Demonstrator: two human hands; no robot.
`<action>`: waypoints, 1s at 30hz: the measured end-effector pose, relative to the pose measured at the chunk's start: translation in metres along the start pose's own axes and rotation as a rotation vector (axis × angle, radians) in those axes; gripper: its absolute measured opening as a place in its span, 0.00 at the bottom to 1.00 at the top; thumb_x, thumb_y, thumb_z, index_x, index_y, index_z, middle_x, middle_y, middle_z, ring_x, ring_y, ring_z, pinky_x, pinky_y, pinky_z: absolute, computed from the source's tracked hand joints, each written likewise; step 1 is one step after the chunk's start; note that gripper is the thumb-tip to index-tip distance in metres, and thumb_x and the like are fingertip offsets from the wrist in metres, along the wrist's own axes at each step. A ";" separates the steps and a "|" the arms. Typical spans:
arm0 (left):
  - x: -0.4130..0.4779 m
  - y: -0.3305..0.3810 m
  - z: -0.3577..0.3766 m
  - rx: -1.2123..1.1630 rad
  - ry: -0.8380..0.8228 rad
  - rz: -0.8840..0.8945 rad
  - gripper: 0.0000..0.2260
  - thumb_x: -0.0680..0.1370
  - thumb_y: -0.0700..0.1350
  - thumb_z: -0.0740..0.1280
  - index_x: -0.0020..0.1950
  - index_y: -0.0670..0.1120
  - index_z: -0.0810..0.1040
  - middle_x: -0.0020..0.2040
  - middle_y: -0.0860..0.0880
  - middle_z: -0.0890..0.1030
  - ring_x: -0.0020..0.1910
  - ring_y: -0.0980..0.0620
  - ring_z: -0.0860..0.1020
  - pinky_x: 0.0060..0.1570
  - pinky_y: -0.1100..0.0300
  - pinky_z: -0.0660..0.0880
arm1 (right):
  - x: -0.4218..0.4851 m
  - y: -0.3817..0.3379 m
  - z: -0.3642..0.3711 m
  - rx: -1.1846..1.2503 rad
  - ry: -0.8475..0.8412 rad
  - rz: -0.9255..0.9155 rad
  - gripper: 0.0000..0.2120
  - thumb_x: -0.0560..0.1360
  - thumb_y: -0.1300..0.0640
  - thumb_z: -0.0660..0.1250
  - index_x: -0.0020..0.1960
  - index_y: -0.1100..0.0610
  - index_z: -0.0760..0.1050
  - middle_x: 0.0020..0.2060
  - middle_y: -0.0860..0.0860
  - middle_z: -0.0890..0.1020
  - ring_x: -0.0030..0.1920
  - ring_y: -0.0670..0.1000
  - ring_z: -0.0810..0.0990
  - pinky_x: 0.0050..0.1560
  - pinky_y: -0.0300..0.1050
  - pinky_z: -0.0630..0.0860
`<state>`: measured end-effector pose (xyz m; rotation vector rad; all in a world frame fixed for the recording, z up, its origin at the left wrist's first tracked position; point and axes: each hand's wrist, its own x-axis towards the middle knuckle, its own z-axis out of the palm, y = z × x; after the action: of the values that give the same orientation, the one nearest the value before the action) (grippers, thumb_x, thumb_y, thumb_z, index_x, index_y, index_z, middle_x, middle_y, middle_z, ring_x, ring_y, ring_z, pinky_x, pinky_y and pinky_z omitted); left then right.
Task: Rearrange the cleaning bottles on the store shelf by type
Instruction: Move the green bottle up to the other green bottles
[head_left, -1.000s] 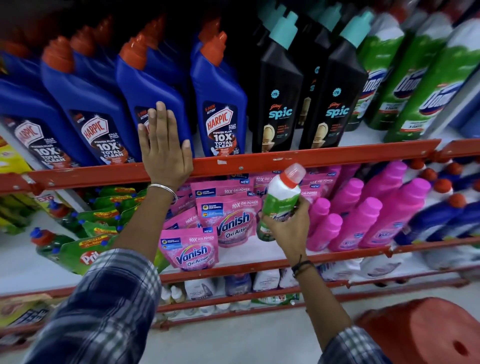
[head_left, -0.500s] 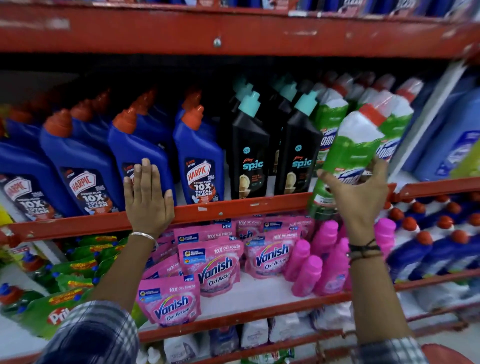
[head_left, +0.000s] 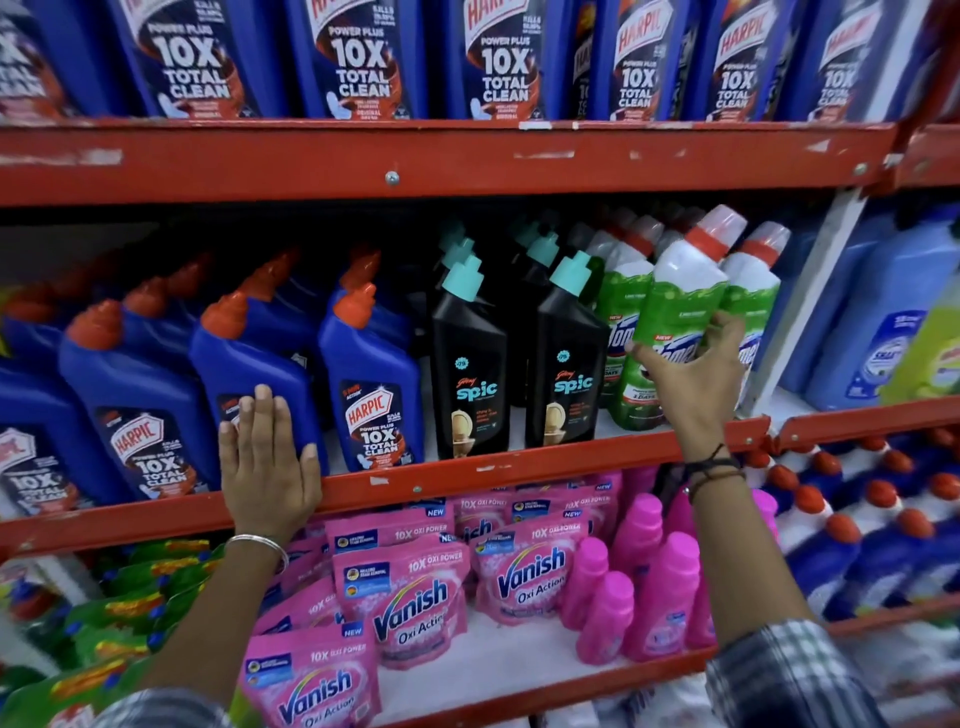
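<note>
My right hand (head_left: 693, 379) grips a green and white Domex bottle (head_left: 680, 296) with a red collar, held upright at the front of the middle shelf among other green Domex bottles (head_left: 623, 317). My left hand (head_left: 267, 462) rests flat, fingers straight, against the red shelf rail (head_left: 467, 473) and the front of a blue Harpic bottle (head_left: 260, 364). Two rows of black Spic bottles (head_left: 470, 364) with teal caps stand between the Harpic and Domex groups.
Large blue Harpic bottles (head_left: 358, 57) fill the top shelf. Below are pink Vanish pouches (head_left: 410, 597), pink bottles (head_left: 660, 592), blue and white bottles (head_left: 857, 530) at right and green bottles (head_left: 119, 623) at left. Pale blue bottles (head_left: 878, 322) stand past a white divider.
My right hand lifted the Domex bottle from the lower shelf level up to the middle shelf and in among the other Domex bottles. The view tilted upward. My left hand stayed on the rail.
</note>
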<state>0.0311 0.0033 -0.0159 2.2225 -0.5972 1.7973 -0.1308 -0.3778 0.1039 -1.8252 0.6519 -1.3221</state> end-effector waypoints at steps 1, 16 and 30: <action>0.000 0.000 0.000 -0.001 -0.001 -0.001 0.28 0.80 0.48 0.53 0.77 0.39 0.51 0.78 0.46 0.48 0.77 0.47 0.49 0.75 0.49 0.45 | 0.000 0.003 0.003 -0.006 -0.012 0.001 0.39 0.63 0.48 0.79 0.66 0.59 0.63 0.62 0.57 0.76 0.59 0.57 0.76 0.54 0.49 0.72; -0.002 0.000 0.002 0.035 0.000 -0.003 0.27 0.80 0.48 0.52 0.76 0.38 0.52 0.78 0.45 0.49 0.77 0.46 0.50 0.75 0.48 0.46 | 0.002 0.025 0.017 -0.203 -0.041 -0.001 0.38 0.64 0.42 0.76 0.65 0.57 0.63 0.53 0.56 0.81 0.50 0.58 0.80 0.39 0.44 0.68; 0.066 0.026 -0.052 -0.302 0.008 -0.028 0.18 0.80 0.43 0.58 0.66 0.34 0.69 0.67 0.39 0.66 0.73 0.44 0.60 0.73 0.50 0.57 | -0.049 -0.058 0.023 0.341 -0.141 -0.338 0.18 0.74 0.54 0.70 0.60 0.60 0.71 0.53 0.55 0.78 0.54 0.49 0.77 0.56 0.43 0.75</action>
<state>-0.0146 -0.0094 0.0577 2.0094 -0.7748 1.5816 -0.1274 -0.3007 0.1211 -1.7702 0.0340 -1.4027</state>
